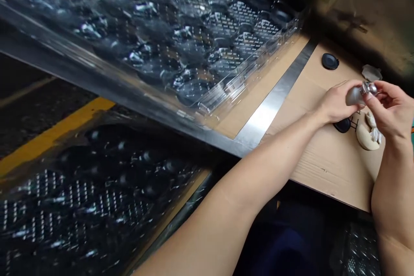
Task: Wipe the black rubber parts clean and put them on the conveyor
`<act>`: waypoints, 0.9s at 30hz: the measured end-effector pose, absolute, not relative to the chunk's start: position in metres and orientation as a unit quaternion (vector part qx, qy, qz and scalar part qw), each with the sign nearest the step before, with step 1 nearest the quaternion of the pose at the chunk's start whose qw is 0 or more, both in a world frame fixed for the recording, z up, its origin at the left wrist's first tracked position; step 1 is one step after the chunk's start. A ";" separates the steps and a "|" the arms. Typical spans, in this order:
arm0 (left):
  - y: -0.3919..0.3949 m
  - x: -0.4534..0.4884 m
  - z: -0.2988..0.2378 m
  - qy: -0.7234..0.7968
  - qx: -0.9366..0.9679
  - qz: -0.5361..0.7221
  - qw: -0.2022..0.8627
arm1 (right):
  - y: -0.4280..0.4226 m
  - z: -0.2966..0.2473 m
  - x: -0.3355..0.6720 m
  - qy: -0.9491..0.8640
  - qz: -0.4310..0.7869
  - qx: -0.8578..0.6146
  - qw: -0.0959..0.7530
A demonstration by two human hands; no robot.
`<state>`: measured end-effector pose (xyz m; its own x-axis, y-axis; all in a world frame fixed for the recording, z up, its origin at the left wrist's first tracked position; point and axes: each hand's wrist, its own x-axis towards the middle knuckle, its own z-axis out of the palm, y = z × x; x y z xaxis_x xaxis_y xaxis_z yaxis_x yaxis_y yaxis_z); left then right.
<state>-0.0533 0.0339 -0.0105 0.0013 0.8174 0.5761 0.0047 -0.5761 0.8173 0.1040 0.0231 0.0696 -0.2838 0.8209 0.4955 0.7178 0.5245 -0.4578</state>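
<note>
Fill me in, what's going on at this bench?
A person's left hand grips a grey container while the right hand pinches its shiny metal top. On the cardboard beneath lie black discs and pale pieces. A clear plastic tray sits beyond them.

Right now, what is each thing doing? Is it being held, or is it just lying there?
Left hand: closed around the grey bottle.
Right hand: pinching the silver top.
Black round cap: lying on the cardboard sheet.
Second black cap: lying on the cardboard, just below the left hand.
Cream curved piece: lying on the cardboard, below the right hand.
Clear plastic tray: not held, pockets facing up.
</note>
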 end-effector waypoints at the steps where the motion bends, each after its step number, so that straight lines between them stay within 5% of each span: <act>1: 0.036 -0.052 -0.012 0.323 0.630 0.628 0.323 | 0.024 0.071 0.103 -0.803 0.072 -0.473 0.354; 27: 0.029 -0.057 -0.008 0.359 0.681 0.568 0.292 | 0.023 0.070 0.105 -0.789 0.125 -0.464 0.383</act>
<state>-0.0570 0.0294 -0.0077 0.0972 0.8201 0.5640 0.1576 -0.5722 0.8048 0.1046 0.0231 0.0703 -0.2767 0.8273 0.4889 0.6358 0.5391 -0.5524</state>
